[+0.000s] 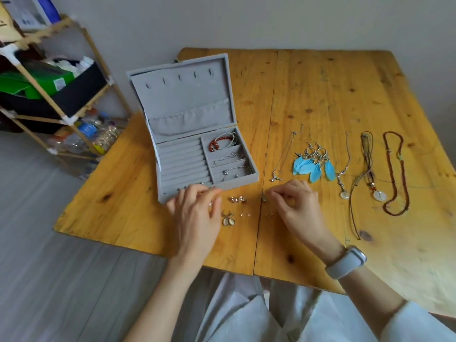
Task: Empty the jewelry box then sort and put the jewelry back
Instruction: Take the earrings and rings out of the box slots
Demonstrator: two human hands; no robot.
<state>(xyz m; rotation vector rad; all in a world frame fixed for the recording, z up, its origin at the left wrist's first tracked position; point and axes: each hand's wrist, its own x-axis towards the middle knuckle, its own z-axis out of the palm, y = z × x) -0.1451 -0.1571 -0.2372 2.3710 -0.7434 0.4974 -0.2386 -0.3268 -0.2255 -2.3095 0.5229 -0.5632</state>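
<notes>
Box (195, 154): lid up, table (320, 95) 10 o'clock; bracelets (222, 144) inside.
L hand (197, 213): at ring rolls, grasp unclear.
R hand (296, 206): pinching sm. stud, prob.
Earrings (228, 218): loose, 6 o'clock.
Risk: studs roll off edge, chains (283, 156) tangle.

— What's on the wooden desk (320, 90)?
— An open grey jewelry box (195, 144) toward the left edge. Blue feather earrings (314, 161) lie mid-desk, between two thin chain necklaces (283, 156).
— And toward the right edge?
— A cord necklace (365, 174) and a brown bead necklace (397, 174). Small earrings (233, 208) sit near the front edge.
</notes>
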